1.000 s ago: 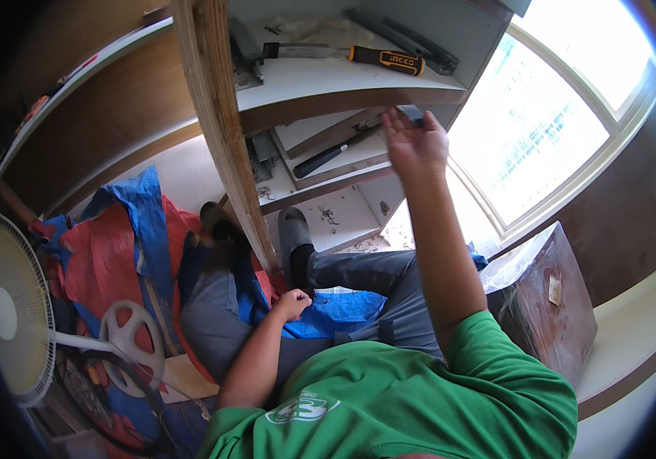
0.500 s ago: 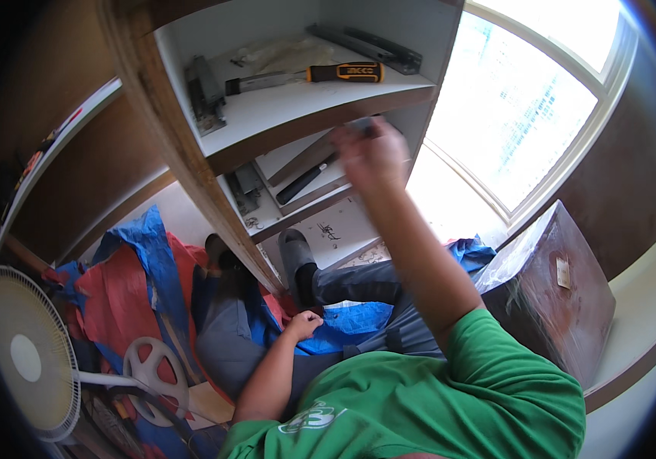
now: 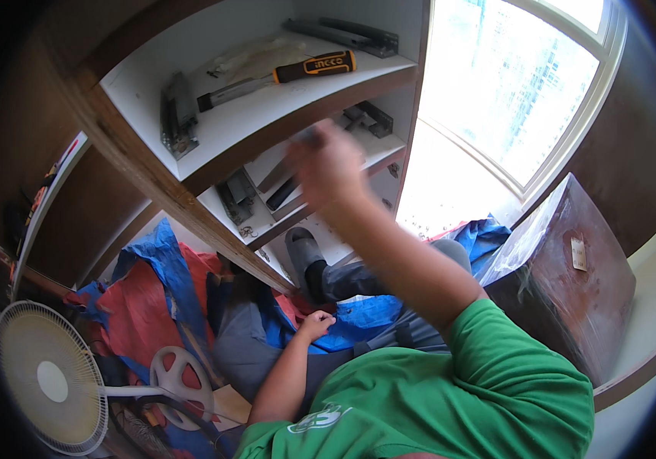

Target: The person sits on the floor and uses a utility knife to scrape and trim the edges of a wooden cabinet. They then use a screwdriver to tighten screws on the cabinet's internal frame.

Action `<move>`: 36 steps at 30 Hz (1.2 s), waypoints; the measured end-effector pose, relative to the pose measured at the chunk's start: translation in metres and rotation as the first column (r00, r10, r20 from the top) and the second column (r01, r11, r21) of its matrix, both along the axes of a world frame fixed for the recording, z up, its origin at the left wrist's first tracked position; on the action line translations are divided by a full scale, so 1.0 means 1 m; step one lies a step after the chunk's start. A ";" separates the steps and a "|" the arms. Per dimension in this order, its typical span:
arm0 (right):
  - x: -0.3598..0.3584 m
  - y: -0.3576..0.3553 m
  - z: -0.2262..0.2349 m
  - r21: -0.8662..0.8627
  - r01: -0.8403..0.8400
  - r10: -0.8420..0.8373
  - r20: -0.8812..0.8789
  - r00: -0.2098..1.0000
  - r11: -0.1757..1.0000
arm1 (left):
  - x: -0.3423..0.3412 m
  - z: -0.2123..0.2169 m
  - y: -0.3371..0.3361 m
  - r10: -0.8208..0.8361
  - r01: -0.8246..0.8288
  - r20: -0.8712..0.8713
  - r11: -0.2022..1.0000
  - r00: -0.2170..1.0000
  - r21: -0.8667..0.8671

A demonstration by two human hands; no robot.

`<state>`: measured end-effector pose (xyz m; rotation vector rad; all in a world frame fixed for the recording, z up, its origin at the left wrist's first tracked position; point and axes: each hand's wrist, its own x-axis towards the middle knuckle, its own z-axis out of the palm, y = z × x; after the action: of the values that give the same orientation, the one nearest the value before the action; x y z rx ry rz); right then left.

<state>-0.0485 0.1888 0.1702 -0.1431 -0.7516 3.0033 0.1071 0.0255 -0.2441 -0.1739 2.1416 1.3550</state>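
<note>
The shelf (image 3: 250, 113) looks smooth, the post (image 3: 189, 216) rough wood.

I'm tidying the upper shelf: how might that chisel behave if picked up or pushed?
The chisel is probably stiff, given its metal blade. Its thick black-and-yellow handle suggests handle-heavy balance. Lying on a smooth-looking white shelf, it might slide.

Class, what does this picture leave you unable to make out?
Head view: the dark thing at the right hand, too blurred to identify.
Head view: far end of the black handle, hidden behind the right hand.
Head view: top of the cabinet, cut off by the upper edge.
</note>
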 end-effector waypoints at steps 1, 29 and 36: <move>0.017 -0.024 -0.007 0.133 -0.097 0.102 -0.031 0.994 0.986 | 0.001 0.004 0.003 -0.007 0.009 0.071 1.000 0.997 -0.026; 0.018 0.199 -0.319 0.883 -0.214 0.036 0.219 0.975 0.418 | -0.121 0.404 0.126 0.643 0.080 -0.079 0.027 0.762 0.996; 0.015 0.204 -0.327 0.907 -0.223 0.027 0.229 0.973 0.357 | -0.146 0.408 0.162 0.553 0.089 -0.089 0.026 0.829 0.996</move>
<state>-0.0332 0.3926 -0.1568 -0.2989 -2.4319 2.1284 -0.0391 0.1879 0.1634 0.4461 0.8308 3.0679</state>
